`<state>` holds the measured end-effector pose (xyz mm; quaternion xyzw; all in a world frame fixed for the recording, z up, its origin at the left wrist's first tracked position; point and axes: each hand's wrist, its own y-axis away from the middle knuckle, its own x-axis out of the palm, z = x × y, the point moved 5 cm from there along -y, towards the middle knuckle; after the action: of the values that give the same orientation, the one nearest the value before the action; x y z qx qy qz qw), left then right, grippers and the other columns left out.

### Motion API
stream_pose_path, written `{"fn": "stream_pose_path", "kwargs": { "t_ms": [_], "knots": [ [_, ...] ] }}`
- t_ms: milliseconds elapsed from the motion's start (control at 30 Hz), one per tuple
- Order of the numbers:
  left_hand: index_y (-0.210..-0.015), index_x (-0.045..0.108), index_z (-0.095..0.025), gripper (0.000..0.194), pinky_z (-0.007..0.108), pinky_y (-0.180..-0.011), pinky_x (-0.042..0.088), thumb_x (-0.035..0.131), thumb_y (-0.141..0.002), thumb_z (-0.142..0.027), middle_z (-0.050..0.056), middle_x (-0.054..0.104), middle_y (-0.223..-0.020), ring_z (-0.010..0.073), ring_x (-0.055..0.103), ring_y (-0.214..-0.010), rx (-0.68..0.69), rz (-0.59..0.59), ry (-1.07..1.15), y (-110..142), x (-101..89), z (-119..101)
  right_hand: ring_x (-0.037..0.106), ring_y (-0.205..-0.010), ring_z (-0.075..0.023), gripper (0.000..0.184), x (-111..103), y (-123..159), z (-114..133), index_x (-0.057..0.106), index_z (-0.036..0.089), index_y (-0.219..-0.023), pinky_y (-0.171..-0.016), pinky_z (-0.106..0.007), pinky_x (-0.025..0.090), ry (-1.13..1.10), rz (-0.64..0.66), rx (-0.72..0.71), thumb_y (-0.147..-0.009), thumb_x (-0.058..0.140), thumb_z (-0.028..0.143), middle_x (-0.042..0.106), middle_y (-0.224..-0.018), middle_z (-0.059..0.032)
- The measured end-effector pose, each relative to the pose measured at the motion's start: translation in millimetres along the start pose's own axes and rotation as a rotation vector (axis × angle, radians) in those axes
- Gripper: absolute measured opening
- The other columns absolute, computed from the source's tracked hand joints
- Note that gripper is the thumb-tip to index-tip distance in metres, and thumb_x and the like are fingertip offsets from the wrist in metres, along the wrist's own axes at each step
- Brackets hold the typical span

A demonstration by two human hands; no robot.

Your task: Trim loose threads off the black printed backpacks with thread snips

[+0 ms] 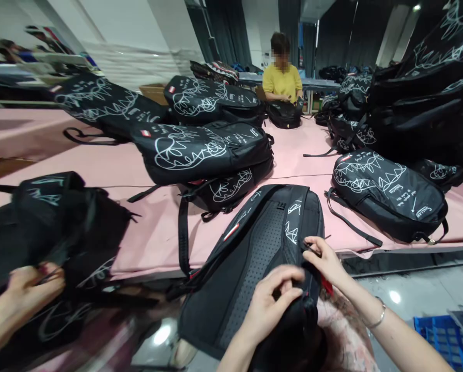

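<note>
A black backpack (250, 274) with white scribble print lies on my lap and against the table edge, its padded back panel facing up. My left hand (272, 302) is closed at the backpack's right side edge, thumb and fingers curled together; its fingertips are slightly blurred. Higher on the same side, my right hand (324, 261), with a bracelet at the wrist, pinches a dark bit of the backpack's edge. What exactly lies between those fingers is too small to tell. A red tag (326, 285) hangs below my right hand.
Pink cloth covers the long table (293, 155). Scribble-printed backpacks (204, 150) are stacked ahead, one (388, 194) lies right, and more pile up far right. At left, another person's hand (37, 287) holds a black backpack (57, 232). A person in yellow (281, 80) works opposite. A blue crate (444, 336) stands low right.
</note>
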<state>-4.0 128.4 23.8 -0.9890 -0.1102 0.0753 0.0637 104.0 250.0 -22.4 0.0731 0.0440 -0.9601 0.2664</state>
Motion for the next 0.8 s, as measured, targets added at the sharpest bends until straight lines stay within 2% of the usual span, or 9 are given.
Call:
{"fn": "stream_pose_path", "kwargs": {
  "t_ms": [67, 100, 233, 300, 367, 533, 667, 733, 800],
  "knots": [
    [-0.110, 0.057, -0.022, 0.047, 0.027, -0.067, 0.047, 0.068, -0.064, -0.023, 0.009, 0.058, -0.113, 0.0143, 0.056, -0.075, -0.043, -0.136, 0.041, -7, -10.1, 6, 0.044, -0.060, -0.0094, 0.027, 15, -6, -3, 0.057, 0.015, -0.084, -0.056, -0.021, 0.037, -0.122, 0.058, 0.064, -0.065, 0.068, 0.031, 0.046, -0.063, 0.0052],
    [-0.113, 0.054, -0.021, 0.051, 0.027, -0.067, 0.047, 0.068, -0.064, -0.025, 0.010, 0.056, -0.116, 0.0143, 0.056, -0.075, -0.081, -0.197, 0.066, -11, -15.2, 11, 0.041, -0.055, -0.0075, 0.025, 21, -6, -6, 0.056, 0.015, -0.076, -0.052, -0.019, 0.034, -0.210, 0.096, 0.110, -0.063, 0.071, 0.031, 0.044, -0.060, 0.0061],
    [-0.093, 0.061, -0.014, 0.032, 0.025, -0.058, 0.046, 0.060, -0.070, -0.037, 0.006, 0.065, -0.082, 0.0123, 0.055, -0.061, -0.225, -0.382, 0.100, -21, -33.7, 38, 0.017, -0.039, -0.0014, 0.037, 35, 7, -26, 0.042, 0.017, -0.064, -0.037, -0.015, 0.017, -0.735, 0.233, 0.384, -0.061, 0.075, 0.035, 0.028, -0.047, 0.0122],
    [-0.091, 0.061, -0.013, 0.035, 0.024, -0.055, 0.045, 0.060, -0.069, -0.040, 0.006, 0.065, -0.078, 0.0117, 0.054, -0.057, -0.249, -0.374, 0.125, -25, -35.1, 48, 0.011, -0.037, -0.0006, 0.041, 33, 16, -36, 0.038, 0.018, -0.063, -0.035, -0.014, 0.012, -0.917, 0.245, 0.468, -0.060, 0.076, 0.034, 0.022, -0.044, 0.0139],
    [-0.094, 0.060, -0.012, 0.038, 0.024, -0.052, 0.044, 0.059, -0.070, -0.042, 0.007, 0.066, -0.081, 0.0112, 0.054, -0.054, -0.264, -0.329, 0.142, -29, -30.8, 55, 0.010, -0.037, -0.0002, 0.042, 30, 22, -42, 0.038, 0.018, -0.063, -0.034, -0.013, 0.011, -0.989, 0.238, 0.488, -0.059, 0.078, 0.031, 0.022, -0.043, 0.0144],
    [-0.095, 0.059, -0.012, 0.040, 0.025, -0.051, 0.044, 0.055, -0.072, -0.044, 0.004, 0.063, -0.070, 0.0128, 0.055, -0.053, -0.284, -0.209, 0.083, -36, -12.0, 63, 0.011, -0.037, -0.0001, 0.039, 28, 28, -42, 0.042, 0.017, -0.065, -0.034, -0.013, 0.012, -0.977, 0.205, 0.454, -0.059, 0.078, 0.031, 0.023, -0.043, 0.0142],
    [-0.099, 0.055, -0.013, 0.041, 0.024, -0.049, 0.041, 0.053, -0.072, -0.044, -0.002, 0.054, -0.058, 0.0121, 0.051, -0.050, -0.254, -0.154, 0.037, -32, -1.5, 64, 0.012, -0.037, -0.0008, 0.038, 29, 35, -39, 0.045, 0.017, -0.068, -0.034, -0.014, 0.012, -0.775, 0.099, 0.392, -0.063, 0.073, 0.042, 0.025, -0.045, 0.0129],
    [-0.105, 0.052, -0.013, 0.046, 0.023, -0.050, 0.040, 0.053, -0.072, -0.044, -0.005, 0.050, -0.055, 0.0118, 0.049, -0.049, -0.233, -0.185, -0.013, -25, -0.4, 63, 0.022, -0.038, -0.0021, 0.038, 26, 42, -39, 0.049, 0.016, -0.070, -0.036, -0.015, 0.019, -0.587, 0.005, 0.324, -0.065, 0.070, 0.047, 0.033, -0.048, 0.0098],
    [-0.111, 0.049, -0.013, 0.050, 0.024, -0.052, 0.041, 0.051, -0.073, -0.045, -0.005, 0.048, -0.056, 0.0121, 0.049, -0.051, -0.225, -0.243, -0.085, -18, -2.0, 62, 0.038, -0.048, -0.0065, 0.038, 26, 52, -39, 0.053, 0.015, -0.070, -0.043, -0.017, 0.031, -0.425, -0.037, 0.243, -0.066, 0.067, 0.050, 0.044, -0.055, 0.0046]
  ]
}}
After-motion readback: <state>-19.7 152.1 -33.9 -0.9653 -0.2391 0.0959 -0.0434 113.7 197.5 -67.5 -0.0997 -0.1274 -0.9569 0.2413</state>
